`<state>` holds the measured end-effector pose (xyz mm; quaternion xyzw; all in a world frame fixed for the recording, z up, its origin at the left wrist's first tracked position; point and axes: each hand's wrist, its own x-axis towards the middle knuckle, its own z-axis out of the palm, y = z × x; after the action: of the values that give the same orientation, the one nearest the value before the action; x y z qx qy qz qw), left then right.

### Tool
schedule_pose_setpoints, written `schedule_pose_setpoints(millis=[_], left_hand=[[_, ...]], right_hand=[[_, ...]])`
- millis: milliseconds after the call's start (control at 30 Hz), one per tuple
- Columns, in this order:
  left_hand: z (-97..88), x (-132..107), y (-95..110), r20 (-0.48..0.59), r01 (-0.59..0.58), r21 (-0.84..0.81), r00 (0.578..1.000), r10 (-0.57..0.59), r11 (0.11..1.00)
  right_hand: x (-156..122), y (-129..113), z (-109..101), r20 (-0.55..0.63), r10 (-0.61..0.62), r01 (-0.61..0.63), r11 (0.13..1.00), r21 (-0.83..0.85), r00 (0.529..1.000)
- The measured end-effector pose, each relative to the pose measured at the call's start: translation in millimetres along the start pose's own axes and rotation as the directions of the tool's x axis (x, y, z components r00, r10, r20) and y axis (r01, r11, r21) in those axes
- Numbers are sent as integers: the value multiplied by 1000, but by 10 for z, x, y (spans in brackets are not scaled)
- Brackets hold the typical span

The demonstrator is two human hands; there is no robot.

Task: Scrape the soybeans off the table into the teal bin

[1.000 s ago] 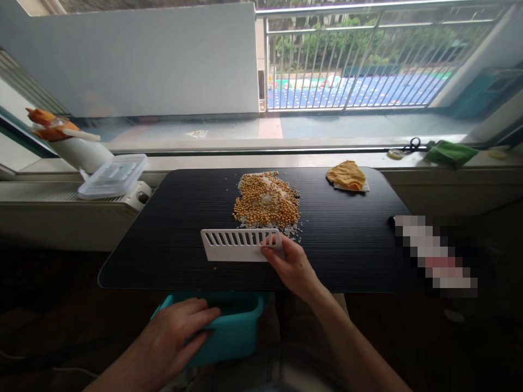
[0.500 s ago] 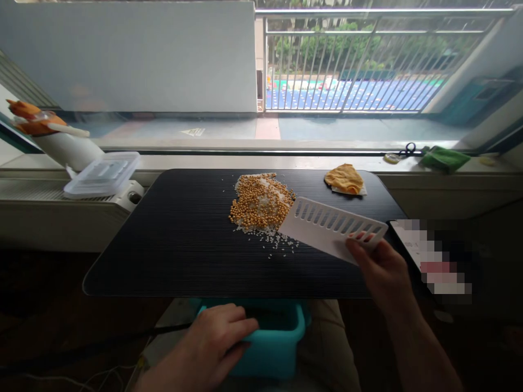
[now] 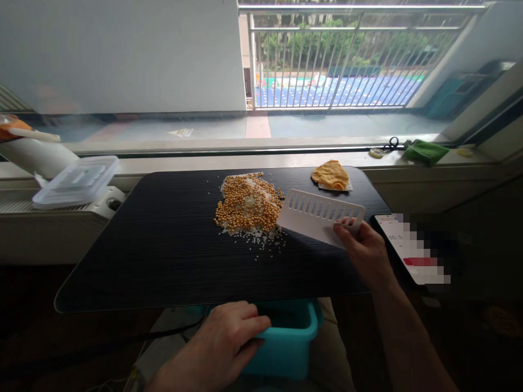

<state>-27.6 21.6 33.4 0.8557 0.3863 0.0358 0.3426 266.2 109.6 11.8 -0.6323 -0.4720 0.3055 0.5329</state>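
Left hand [image 3: 231,333] grips a teal bin [image 3: 286,355], contents unclear; right hand [image 3: 365,255] holds white scraper [image 3: 308,226].

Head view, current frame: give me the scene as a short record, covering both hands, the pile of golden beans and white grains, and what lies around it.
Left hand: holds the rim of a turquoise plastic tub, below the near table edge
Right hand: grips one end of a flat white slotted scraper
Scraper: far end at the pile's right side; contact unclear
Pile: round golden beans mixed with white grains, some strewn nearer the person
Surface: black round-cornered table
Far right: crumpled yellow cloth
Right edge: phone, partly pixelated
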Motion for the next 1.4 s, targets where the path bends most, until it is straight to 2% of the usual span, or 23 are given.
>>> schedule_pose_setpoints(millis=[367,700,933,1167,1400], left_hand=[[-7,12,-13,2,-7,10,1000,7,1000],[25,27,-19,-14,-31,5,999,31,1000],[21,23,-32,-19,-51,-5,999,51,999],[28,22,-33,-34,-57,3,998,57,998],[10,23,-10,-28,-52,14,998,52,999]], right_hand=[[-43,-39,-21,37,52,-55,995,87,998],[-110,-62,-73,68,110,-116,989,90,992],[-131,-54,-49,-23,96,-93,991,98,995],[-157,-39,-99,87,130,-141,981,133,988],[-189,-66,-100,50,115,-121,983,140,992]])
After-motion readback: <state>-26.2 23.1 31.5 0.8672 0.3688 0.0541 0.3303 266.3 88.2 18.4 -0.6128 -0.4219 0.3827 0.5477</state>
